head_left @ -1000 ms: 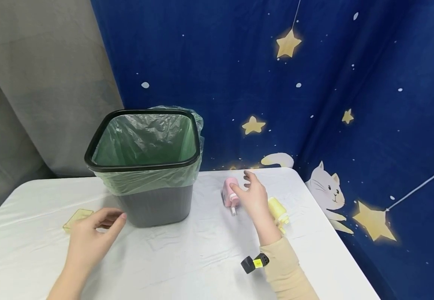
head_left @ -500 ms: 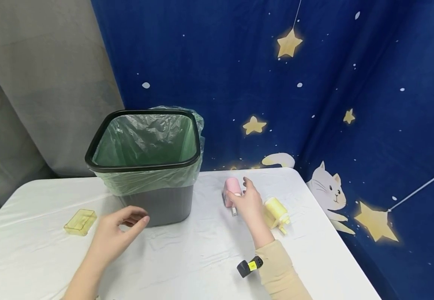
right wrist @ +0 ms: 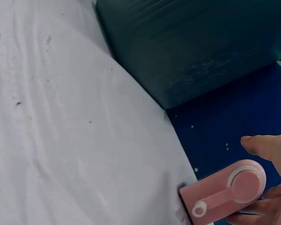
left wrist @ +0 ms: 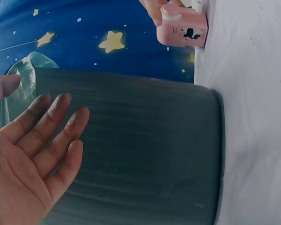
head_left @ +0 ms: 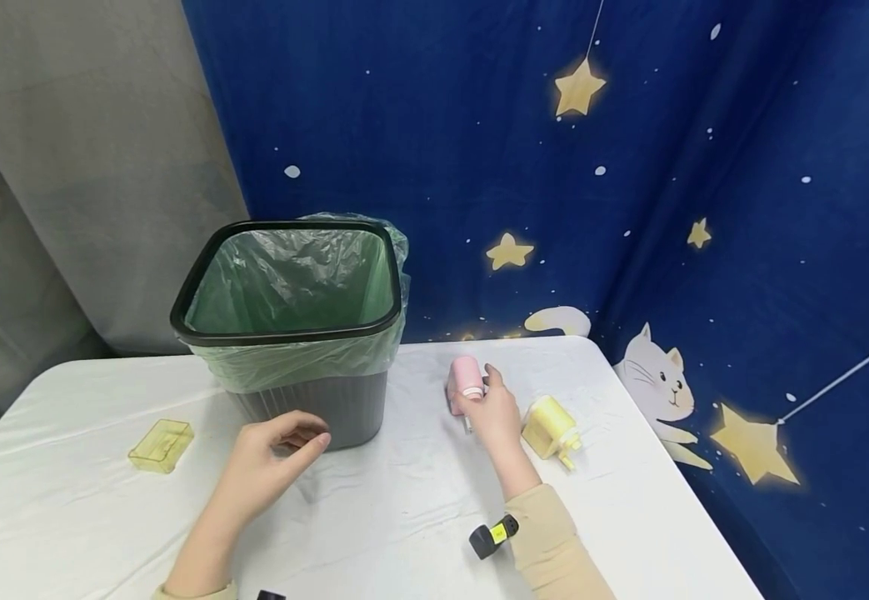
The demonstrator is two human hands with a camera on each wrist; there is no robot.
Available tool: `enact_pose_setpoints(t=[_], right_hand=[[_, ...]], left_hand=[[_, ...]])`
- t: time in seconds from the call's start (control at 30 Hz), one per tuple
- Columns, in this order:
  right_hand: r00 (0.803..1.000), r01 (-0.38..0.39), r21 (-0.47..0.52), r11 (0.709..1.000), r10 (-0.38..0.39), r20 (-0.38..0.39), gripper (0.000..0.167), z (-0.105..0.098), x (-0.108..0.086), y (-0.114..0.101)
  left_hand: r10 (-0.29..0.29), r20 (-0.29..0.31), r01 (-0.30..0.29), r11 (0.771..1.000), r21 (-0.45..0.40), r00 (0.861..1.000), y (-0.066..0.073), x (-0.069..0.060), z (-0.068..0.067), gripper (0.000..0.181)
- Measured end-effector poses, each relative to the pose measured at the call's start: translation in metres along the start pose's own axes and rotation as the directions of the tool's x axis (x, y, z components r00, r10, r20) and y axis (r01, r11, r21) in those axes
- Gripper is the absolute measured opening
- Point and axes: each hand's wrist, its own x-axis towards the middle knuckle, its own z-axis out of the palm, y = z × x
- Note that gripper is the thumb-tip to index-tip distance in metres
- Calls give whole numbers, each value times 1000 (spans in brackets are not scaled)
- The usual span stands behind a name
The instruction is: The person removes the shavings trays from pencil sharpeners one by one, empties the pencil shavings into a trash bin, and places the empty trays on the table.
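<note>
A pink hand-crank pencil sharpener with a cartoon print stands on the table right of the bin. Its crank arm and white knob face the right wrist camera. My right hand is around the sharpener's near side; in the right wrist view the thumb stands apart from it while the other fingers lie behind it, contact partly hidden. My left hand hovers in front of the bin with loosely bent fingers, holding nothing. A yellow crank sharpener lies just right of my right wrist.
A grey bin with a black rim and green liner bag stands at the table's back left. The translucent yellow shallow box lies at far left on the white tablecloth. A blue star-patterned curtain hangs behind.
My left hand has moved right, away from the yellow box and in front of the bin. My right hand has shifted slightly left and down, closer about the pink sharpener, which stays put.
</note>
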Motion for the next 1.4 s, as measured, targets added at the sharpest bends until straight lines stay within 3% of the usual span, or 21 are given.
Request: enact_pose_setpoints(t=[0.33,0.6,0.97,1.2,1.4], right_hand=[[1000,-30,-35,999,30,0,80,18,0,6],[997,-62,-68,996,59,-39,74,30,3,11],[995,-46,-65,997,40,-90,65,29,2,19],[991,2,-23,1000,-6,-134,61,29,-3,25],[995,17,35,999,-13,-94,59,24,-1,30]], left_hand=[[-86,42,87,996,-17,995,-1,2,9,8],[-117,60,119,992,-36,991,-3,4,15,10],[-102,62,104,994,-37,993,-4,4,17,4],[-73,97,78,996,-47,993,-6,3,19,5],[-47,98,51,998,-36,994,-8,2,18,15]])
